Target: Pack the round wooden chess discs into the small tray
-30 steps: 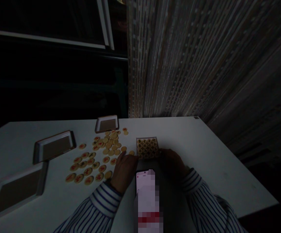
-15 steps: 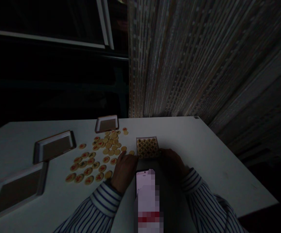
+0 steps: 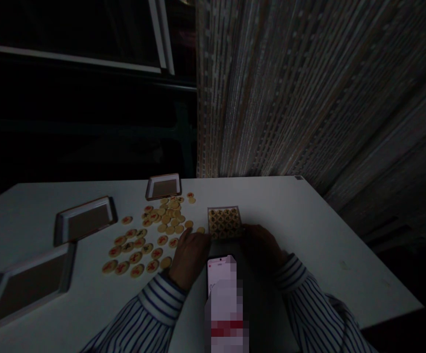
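A small box (image 3: 223, 207) lies on the white table, packed with rows of round Chinese chess pieces (image 3: 225, 223) bearing dark characters. My left hand (image 3: 191, 257) is closed at its near left corner, with the fingertips against the edge. At the near right corner, my right hand (image 3: 262, 245) grips the box's side; its fingers are partly lost in shadow. Just in front of the box is a phone (image 3: 220, 282) with a lit screen, its lower part blurred out. Loose Chinese chess pieces (image 3: 135, 257), some face up with red or dark characters, spread to the left.
Three shallow trays lie on the table (image 3: 331, 264): a small one (image 3: 164, 187) at the back, another (image 3: 86, 220) on the left, and a larger one (image 3: 32, 289) nearer me. A striped curtain (image 3: 257, 88) hangs behind. The room is dim.
My view has shifted very slightly. Both hands stay at the corners of the box, and the pieces have not visibly moved.
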Demonstrator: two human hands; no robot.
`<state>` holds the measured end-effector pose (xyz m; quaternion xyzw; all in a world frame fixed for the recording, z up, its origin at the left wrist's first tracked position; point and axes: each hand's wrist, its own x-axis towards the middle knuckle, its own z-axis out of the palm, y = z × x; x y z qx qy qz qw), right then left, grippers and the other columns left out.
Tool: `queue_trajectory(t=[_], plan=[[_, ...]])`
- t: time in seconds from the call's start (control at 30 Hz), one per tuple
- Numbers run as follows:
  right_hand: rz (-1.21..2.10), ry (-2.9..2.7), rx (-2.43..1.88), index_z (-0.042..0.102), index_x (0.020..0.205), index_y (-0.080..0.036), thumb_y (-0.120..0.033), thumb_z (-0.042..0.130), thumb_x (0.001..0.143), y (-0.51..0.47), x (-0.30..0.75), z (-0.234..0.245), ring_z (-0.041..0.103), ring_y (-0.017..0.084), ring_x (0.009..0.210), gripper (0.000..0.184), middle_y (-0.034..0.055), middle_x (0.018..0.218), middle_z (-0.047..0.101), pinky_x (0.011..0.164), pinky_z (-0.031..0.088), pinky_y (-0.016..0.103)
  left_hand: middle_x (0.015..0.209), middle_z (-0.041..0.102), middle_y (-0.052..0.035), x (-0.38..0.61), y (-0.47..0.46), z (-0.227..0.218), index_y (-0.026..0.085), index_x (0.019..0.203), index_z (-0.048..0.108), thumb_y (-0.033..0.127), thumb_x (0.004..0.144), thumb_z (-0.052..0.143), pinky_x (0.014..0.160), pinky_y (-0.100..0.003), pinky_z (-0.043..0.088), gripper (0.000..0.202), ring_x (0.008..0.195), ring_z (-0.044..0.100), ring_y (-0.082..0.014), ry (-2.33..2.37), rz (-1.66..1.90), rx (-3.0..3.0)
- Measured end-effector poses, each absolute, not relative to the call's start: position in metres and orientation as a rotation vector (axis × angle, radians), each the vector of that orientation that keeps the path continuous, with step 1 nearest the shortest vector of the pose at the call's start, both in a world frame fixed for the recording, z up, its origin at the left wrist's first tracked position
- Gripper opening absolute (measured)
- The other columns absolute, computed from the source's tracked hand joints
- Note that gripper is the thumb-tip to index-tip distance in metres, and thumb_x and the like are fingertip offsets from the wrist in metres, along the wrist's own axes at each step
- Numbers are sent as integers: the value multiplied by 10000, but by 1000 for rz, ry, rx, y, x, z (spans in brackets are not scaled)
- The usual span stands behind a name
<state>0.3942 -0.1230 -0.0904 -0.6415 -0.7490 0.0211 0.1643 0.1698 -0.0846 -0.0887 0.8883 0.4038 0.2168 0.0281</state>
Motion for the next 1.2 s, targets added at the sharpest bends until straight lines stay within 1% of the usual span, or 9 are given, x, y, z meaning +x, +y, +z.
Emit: queue_trajectory(t=[0.1,0.2,0.37,0.47,0.6,0.77,0.93,1.07,1.2], plan=[[83,-2087,-1848,554,1100,-176,-306,465,828,-125,392,-84,564,184,910,314,79,995,633,797,432,304,885,669,-52,169,-84,-87,191,980,593,217,831,408,955,-460,321,238,863,597,-198,1273,722,2707],[137,-2024,-1866,561,1098,-178,-314,464,826,-126,391,-80,574,181,887,319,80,968,643,787,437,300,904,667,-58,165,-82,-86,182,981,598,254,835,414,936,-442,349,246,870,593,-199,1293,794,2655],[183,-1853,-1848,585,1040,-176,-306,461,820,-125,395,-87,591,150,767,284,64,864,649,693,457,264,869,665,-74,157,-76,-85,156,931,622,305,838,415,810,-359,441,271,837,590,-193,1374,1026,2419],[168,-1803,-1776,593,964,-168,-285,431,834,-125,398,-93,586,143,748,238,60,852,644,678,454,262,896,665,-70,152,-73,-86,160,917,628,354,825,440,772,-331,461,286,845,597,-188,1476,1179,2169],[178,-1800,-1751,586,841,-176,-250,406,838,-124,401,-93,571,139,721,195,46,802,635,651,437,255,898,668,-52,148,-71,-83,184,923,629,395,802,463,748,-323,476,294,832,609,-186,1560,1279,1898],[231,-1786,-1753,572,846,-172,-270,408,839,-125,401,-90,562,132,666,191,38,764,632,595,427,241,873,661,-49,144,-71,-77,186,906,610,401,795,472,758,-326,477,279,825,610,-181,1604,1357,1697],[263,-1779,-1744,576,867,-174,-268,391,850,-126,402,-89,575,136,692,208,47,797,641,621,442,248,845,652,-41,143,-70,-73,173,868,593,390,804,451,774,-318,471,267,831,598,-170,1598,1432,1640],[289,-1758,-1741,579,904,-178,-250,386,853,-125,403,-89,592,148,758,212,55,847,651,673,454,265,824,646,-34,142,-70,-70,169,844,581,388,814,436,744,-293,476,265,809,596,-159,1615,1475,1603],[306,-1766,-1744,576,883,-172,-252,385,854,-125,402,-87,589,147,730,209,57,821,646,651,452,261,801,645,-26,142,-71,-66,171,809,582,384,817,435,690,-264,477,259,777,595,-152,1656,1477,1572]])
